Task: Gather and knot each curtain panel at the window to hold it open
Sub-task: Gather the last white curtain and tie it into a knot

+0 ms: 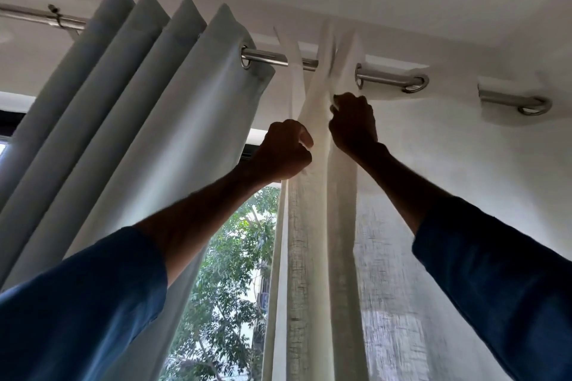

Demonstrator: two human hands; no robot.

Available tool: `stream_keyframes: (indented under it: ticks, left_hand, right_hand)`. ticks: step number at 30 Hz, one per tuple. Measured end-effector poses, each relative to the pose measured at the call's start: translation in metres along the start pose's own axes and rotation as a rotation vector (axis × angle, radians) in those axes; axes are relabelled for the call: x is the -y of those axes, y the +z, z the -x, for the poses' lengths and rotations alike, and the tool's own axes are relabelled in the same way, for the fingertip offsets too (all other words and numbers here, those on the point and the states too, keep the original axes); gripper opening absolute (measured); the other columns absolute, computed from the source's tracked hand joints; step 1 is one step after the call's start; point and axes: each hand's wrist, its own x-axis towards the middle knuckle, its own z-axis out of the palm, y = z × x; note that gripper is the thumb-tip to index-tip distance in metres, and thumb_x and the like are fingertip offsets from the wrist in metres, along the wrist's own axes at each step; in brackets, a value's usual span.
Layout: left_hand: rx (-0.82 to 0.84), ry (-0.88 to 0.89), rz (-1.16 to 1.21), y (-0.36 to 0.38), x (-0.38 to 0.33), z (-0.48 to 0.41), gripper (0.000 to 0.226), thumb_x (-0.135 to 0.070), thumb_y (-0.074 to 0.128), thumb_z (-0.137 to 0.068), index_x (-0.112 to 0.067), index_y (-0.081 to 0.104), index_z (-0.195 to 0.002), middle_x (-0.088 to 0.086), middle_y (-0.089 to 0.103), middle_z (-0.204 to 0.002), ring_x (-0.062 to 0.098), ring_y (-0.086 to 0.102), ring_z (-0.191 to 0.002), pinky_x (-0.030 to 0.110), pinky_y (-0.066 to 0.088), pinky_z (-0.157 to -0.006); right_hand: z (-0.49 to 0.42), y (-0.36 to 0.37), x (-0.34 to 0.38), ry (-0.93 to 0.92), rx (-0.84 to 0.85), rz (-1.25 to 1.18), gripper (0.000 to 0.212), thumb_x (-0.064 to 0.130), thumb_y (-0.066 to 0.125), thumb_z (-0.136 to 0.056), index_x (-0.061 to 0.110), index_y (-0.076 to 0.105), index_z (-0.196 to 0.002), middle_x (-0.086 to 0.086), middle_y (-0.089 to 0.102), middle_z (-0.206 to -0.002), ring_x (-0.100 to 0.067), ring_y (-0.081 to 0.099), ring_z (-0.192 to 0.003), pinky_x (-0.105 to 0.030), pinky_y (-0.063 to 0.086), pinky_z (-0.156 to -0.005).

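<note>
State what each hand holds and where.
Both grip the sheer curtain by its gathered folds just below the rod: left hand at their left edge, right hand higher.

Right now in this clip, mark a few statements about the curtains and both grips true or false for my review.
1. The left grip and right grip both hold the sheer curtain. True.
2. The sheer curtain is already knotted. False: it hangs loose, with no knot visible.
3. The grey curtain hangs in folds left of both grips. True.
4. The rod is wooden. False: it is shiny metal.
5. The left grip is higher than the right grip. False: the right grip is higher, closer to the rod.
</note>
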Motion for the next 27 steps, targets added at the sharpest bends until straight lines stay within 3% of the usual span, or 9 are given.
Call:
stream_keyframes:
  ticks: [4, 7, 10, 14, 17, 19, 21, 24, 27]
  left_hand:
    - [-0.053, 0.053, -0.016, 0.013, -0.004, 0.001, 0.026, -0.006, 0.061, -0.08, -0.013, 0.072, -0.103, 0.002, 0.066, -0.114, 0.012, 0.059, -0.104, 0.002, 0.034, -0.073]
    - [-0.062, 0.074, 0.016, 0.023, -0.008, 0.008, 0.028, -0.005, 0.063, -0.078, -0.012, 0.07, -0.104, 0.001, 0.069, -0.109, 0.008, 0.06, -0.089, -0.005, 0.034, -0.065]
    - [-0.066, 0.093, 0.043, 0.027, -0.012, 0.023, 0.029, -0.003, 0.059, -0.08, -0.014, 0.069, -0.105, -0.001, 0.069, -0.106, -0.002, 0.052, -0.075, -0.006, 0.033, -0.064]
    - [-0.008, 0.122, 0.057, 0.028, -0.018, 0.042, 0.029, 0.0, 0.058, -0.084, -0.012, 0.069, -0.108, -0.008, 0.066, -0.103, -0.008, 0.05, -0.07, -0.009, 0.031, -0.066]
    - [0.112, 0.11, 0.044, 0.03, -0.023, 0.052, 0.027, 0.002, 0.056, -0.085, -0.009, 0.072, -0.104, -0.006, 0.068, -0.101, -0.005, 0.055, -0.075, -0.007, 0.036, -0.066]
    - [0.173, 0.07, 0.048, 0.032, -0.023, 0.06, 0.024, -0.001, 0.053, -0.083, -0.006, 0.072, -0.095, 0.003, 0.073, -0.097, 0.007, 0.064, -0.082, 0.008, 0.05, -0.069]
    - [0.222, 0.018, 0.058, 0.034, -0.024, 0.07, 0.021, -0.003, 0.049, -0.082, -0.002, 0.07, -0.083, 0.01, 0.072, -0.083, 0.019, 0.069, -0.079, 0.036, 0.059, -0.07]
    - [0.232, -0.103, 0.129, 0.035, -0.03, 0.087, 0.031, -0.008, 0.047, -0.09, 0.001, 0.055, -0.062, 0.008, 0.056, -0.056, 0.017, 0.054, -0.052, 0.032, 0.045, -0.052]
    - [0.226, -0.266, 0.203, 0.042, -0.037, 0.097, 0.053, -0.033, 0.048, -0.1, -0.007, 0.047, -0.054, 0.003, 0.045, -0.047, 0.014, 0.043, -0.043, 0.025, 0.033, -0.05]
  right_hand:
    - [0.04, -0.013, -0.024, -0.059, 0.013, 0.018, 0.014, -0.002, 0.051, -0.093, 0.004, 0.059, -0.082, -0.012, 0.063, -0.09, -0.03, 0.058, -0.088, -0.034, 0.042, -0.071]
    - [0.078, -0.019, -0.029, 0.001, 0.041, -0.007, 0.034, -0.005, 0.057, -0.075, 0.011, 0.034, -0.054, 0.002, 0.038, -0.053, -0.011, 0.037, -0.049, -0.028, 0.034, -0.048]
    - [0.111, -0.019, -0.039, 0.07, 0.098, -0.059, 0.023, -0.002, 0.06, -0.065, 0.001, 0.04, -0.054, -0.005, 0.033, -0.044, -0.012, 0.029, -0.039, -0.025, 0.031, -0.044]
    - [0.151, -0.018, -0.037, 0.097, 0.096, -0.071, 0.009, 0.008, 0.069, -0.075, 0.001, 0.066, -0.07, -0.009, 0.068, -0.061, -0.017, 0.062, -0.049, -0.034, 0.055, -0.049]
    - [0.176, -0.018, -0.027, 0.011, 0.037, -0.096, 0.008, 0.017, 0.073, -0.081, 0.011, 0.076, -0.085, -0.003, 0.075, -0.078, -0.017, 0.069, -0.063, -0.037, 0.059, -0.061]
    - [0.189, -0.018, -0.019, -0.054, 0.053, -0.124, 0.01, 0.021, 0.074, -0.083, 0.017, 0.077, -0.092, 0.005, 0.075, -0.083, -0.011, 0.067, -0.066, -0.032, 0.058, -0.065]
    - [0.202, -0.019, -0.015, -0.072, 0.085, -0.146, 0.012, 0.019, 0.075, -0.084, 0.018, 0.077, -0.096, 0.006, 0.074, -0.085, -0.008, 0.066, -0.069, -0.026, 0.056, -0.066]
    - [0.219, -0.021, -0.013, -0.089, 0.097, -0.179, 0.01, 0.016, 0.074, -0.084, 0.015, 0.076, -0.094, 0.005, 0.073, -0.083, -0.01, 0.067, -0.07, -0.027, 0.055, -0.067]
    - [0.229, -0.025, -0.012, -0.106, 0.126, -0.216, 0.009, 0.015, 0.075, -0.084, 0.014, 0.074, -0.093, 0.005, 0.072, -0.083, -0.009, 0.066, -0.071, -0.034, 0.057, -0.068]
